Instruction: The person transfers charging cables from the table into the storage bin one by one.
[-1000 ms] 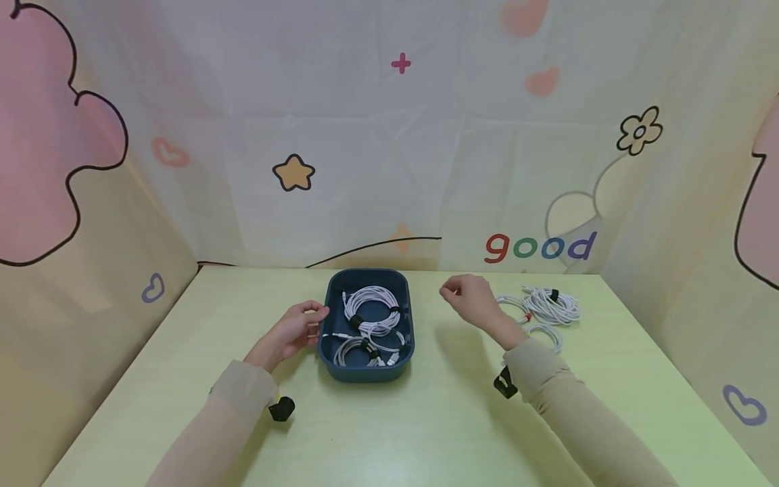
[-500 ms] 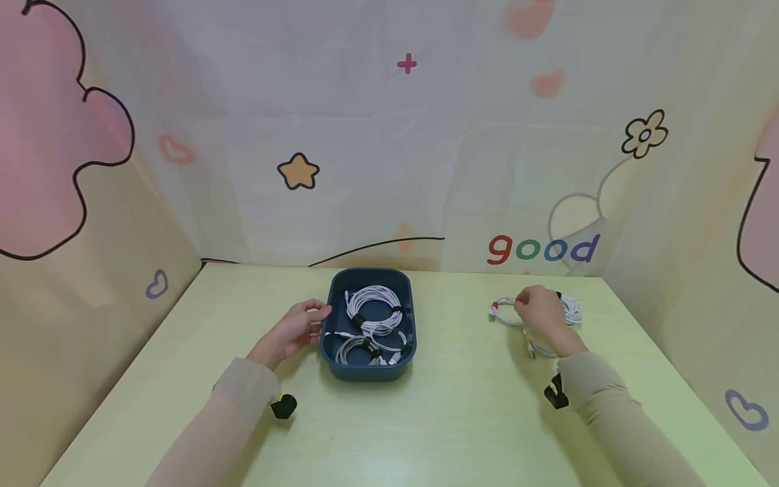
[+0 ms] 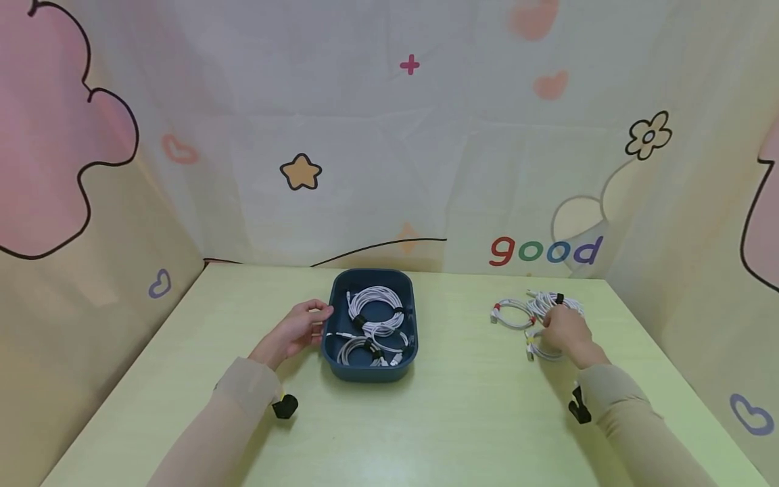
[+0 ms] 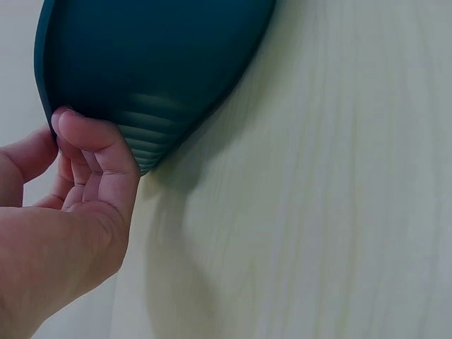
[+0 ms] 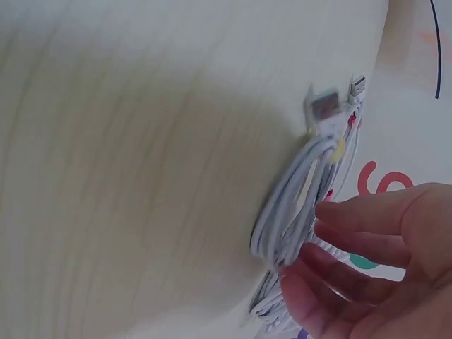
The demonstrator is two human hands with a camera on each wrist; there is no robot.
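Observation:
My left hand [image 3: 298,325] pinches the left rim of a dark blue plastic storage box [image 3: 371,373]; in the left wrist view, thumb and forefinger meet at the rim [image 4: 44,78]. Inside the box lie a large white coiled cable [image 3: 372,291] and smaller coils, wrapped with black ties. My right hand [image 3: 569,331] is at a small white coiled USB cable with a yellow tie [image 3: 535,346]. In the right wrist view, its fingers are spread apart and bent, fingertips right at the edge of that coil [image 5: 272,226]. Its USB plug [image 5: 326,106] points away from the hand.
Behind the right hand lie a white coiled cable with red ties [image 3: 511,326] and a thicker white bundle with a black tie [image 3: 538,304]. The pale table [image 3: 389,433] meets a printed cloth backdrop [image 3: 365,135] at the back and sides.
My right hand has moved right, from beside the box to over the cables, then down to the yellow-tied coil. My left hand stays on the box rim.

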